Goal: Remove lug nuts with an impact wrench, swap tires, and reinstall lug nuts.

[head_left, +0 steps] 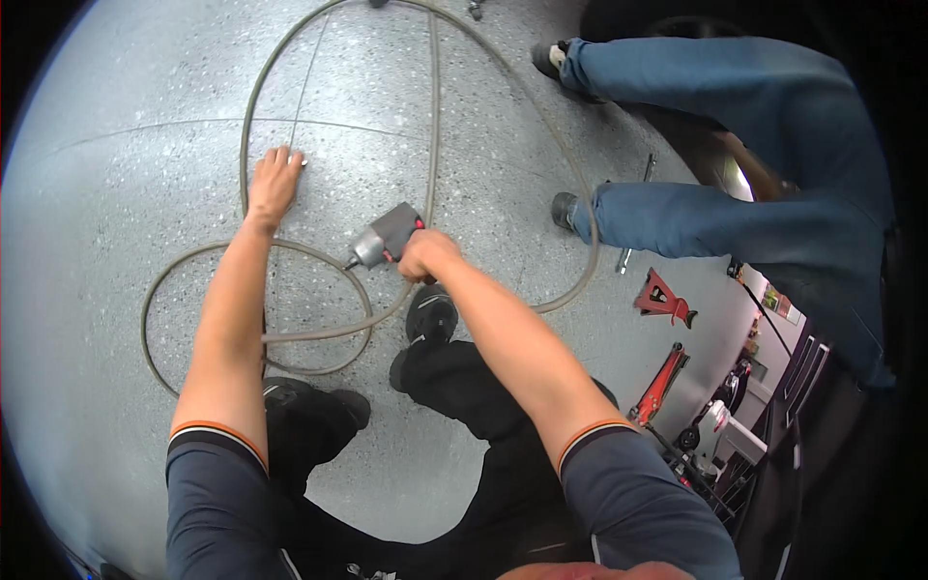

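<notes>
A grey speckled workshop floor (pixel 116 222) carries a looping air hose (pixel 432 116). Right of the hands, another person's jeans-clad legs (pixel 696 217) stand near a red jack stand (pixel 661 296). The left hand (pixel 274 184) presses flat, fingers spread, on the floor beside the hose. The right hand (pixel 425 254) grips a grey pneumatic impact wrench (pixel 385 235), apparently just above the floor.

Right hand (pixel 427 253) gripping impact wrench (pixel 385 235) above floor (pixel 116 193); left hand (pixel 274 184) pressing flat beside looping hose (pixel 290 333); another person's legs (pixel 667 217) standing near.
</notes>
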A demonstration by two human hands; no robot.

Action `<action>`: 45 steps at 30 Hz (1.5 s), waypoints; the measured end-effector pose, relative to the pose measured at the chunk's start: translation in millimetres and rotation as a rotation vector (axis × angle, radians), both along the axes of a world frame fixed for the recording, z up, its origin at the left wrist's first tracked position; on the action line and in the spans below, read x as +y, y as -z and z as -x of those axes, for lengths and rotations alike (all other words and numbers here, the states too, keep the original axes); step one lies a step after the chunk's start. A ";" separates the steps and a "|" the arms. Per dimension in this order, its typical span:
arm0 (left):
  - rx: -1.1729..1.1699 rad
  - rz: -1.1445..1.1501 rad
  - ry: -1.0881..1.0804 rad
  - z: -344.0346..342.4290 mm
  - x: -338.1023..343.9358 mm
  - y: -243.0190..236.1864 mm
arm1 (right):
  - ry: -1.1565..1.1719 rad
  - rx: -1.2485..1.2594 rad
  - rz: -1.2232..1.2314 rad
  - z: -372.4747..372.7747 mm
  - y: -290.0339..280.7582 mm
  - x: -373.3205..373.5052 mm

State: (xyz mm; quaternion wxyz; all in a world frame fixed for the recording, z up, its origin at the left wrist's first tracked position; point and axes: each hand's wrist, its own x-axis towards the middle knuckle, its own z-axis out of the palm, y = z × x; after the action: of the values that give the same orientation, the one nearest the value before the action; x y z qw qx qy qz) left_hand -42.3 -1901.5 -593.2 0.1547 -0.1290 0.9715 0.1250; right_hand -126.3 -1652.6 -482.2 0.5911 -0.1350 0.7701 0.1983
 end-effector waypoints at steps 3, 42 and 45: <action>0.121 0.034 -0.077 -26.9 20.3 1.7 | 0.065 0.009 0.144 -4.8 6.9 33.7; -0.639 -0.327 -0.520 -851.4 406.2 -636.3 | 0.906 -0.036 2.387 -486.3 -934.2 551.1; -0.632 -0.286 -0.654 -913.1 397.7 -632.2 | 0.741 0.170 2.412 -562.6 -995.5 637.6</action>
State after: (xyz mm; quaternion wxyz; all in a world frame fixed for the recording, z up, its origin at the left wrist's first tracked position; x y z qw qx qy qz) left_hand 870.8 -1503.7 39.0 0.4116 -0.4371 0.7583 0.2540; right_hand 436.2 -1015.1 513.2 0.0615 -0.3503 0.4884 -0.7968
